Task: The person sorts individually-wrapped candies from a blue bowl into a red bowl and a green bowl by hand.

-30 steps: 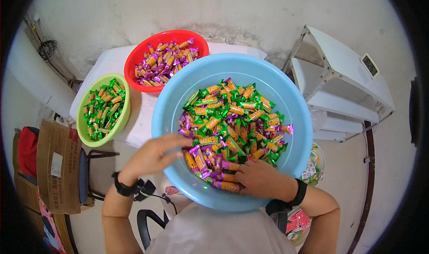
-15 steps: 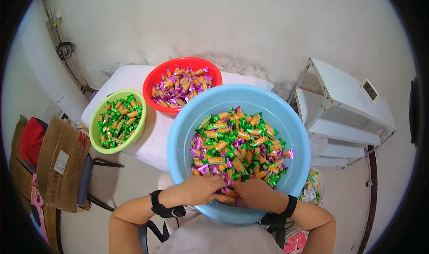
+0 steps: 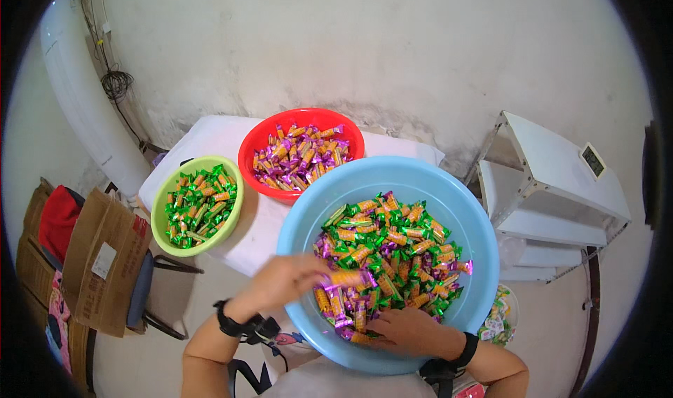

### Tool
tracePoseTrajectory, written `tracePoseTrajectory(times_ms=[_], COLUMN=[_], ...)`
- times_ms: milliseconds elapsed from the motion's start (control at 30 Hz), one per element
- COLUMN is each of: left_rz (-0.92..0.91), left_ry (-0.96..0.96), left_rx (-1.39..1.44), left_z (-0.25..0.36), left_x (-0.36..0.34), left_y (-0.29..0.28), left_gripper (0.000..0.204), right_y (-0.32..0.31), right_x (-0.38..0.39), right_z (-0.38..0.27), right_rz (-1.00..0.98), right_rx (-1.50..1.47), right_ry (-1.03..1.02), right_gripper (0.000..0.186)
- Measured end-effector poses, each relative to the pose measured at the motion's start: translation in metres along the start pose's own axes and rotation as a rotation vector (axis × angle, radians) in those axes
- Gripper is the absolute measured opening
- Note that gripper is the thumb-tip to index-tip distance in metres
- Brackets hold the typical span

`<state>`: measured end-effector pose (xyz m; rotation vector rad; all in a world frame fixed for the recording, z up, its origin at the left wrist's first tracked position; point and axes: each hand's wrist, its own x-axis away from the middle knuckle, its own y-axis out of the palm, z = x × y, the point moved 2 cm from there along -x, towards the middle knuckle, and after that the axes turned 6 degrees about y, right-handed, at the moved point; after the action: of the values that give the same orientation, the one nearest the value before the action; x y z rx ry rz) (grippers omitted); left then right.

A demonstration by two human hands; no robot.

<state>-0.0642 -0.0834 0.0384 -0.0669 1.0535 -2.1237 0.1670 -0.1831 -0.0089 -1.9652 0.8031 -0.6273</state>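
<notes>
- Purple-wrapped piece (image 3: 348, 278): blurred, raised over the left side of the blue basin (image 3: 392, 170), pinched in the fingers of the left hand (image 3: 289, 282).
- Half a second ago both hands were together in the basin's near side; the left has since drawn away to its left rim.
- Right hand (image 3: 410, 331): still low on the mixed pile (image 3: 399, 251) of green and purple wrappers; its fingertips are hidden, so I cannot tell whether it grasps anything.
- Red basin (image 3: 280, 193), purple-wrapped pieces, and lime-green basin (image 3: 160, 219), green-wrapped ones: both unmoved on the white-covered tabletop (image 3: 252, 237).
</notes>
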Motion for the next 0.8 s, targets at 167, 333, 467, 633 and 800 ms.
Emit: tracePoseTrajectory(times_ms=[167, 333, 467, 633, 800], left_rz=[0.493, 0.481, 0.605, 0.497, 0.02], left_ry=[-0.328, -0.215, -0.24, -0.115, -0.022], left_rx=[0.085, -0.426, -0.152, -0.023, 0.148], left_z=[-0.105, -0.2, -0.21, -0.126, -0.007], left_x=[-0.018, -0.033, -0.041, -0.033, -0.005], left_y=[-0.063, -0.084, -0.069, -0.042, -0.004], left_gripper=[0.014, 0.025, 0.034, 0.028, 0.028], right_y=[0.022, 0.021, 0.031, 0.003, -0.014], right_x=[-0.001, -0.01, -0.007, -0.01, -0.005], right_z=[0.011, 0.005, 0.006, 0.001, 0.011], right_rz=[-0.025, -0.186, -0.16, -0.166, 0.094], right_rx=[0.006, -0.001, 0.059, 0.014, -0.297], right_ry=[-0.084, -0.072, -0.079, 0.125, 0.27], right_gripper=[0.035, 0.033, 0.024, 0.019, 0.022])
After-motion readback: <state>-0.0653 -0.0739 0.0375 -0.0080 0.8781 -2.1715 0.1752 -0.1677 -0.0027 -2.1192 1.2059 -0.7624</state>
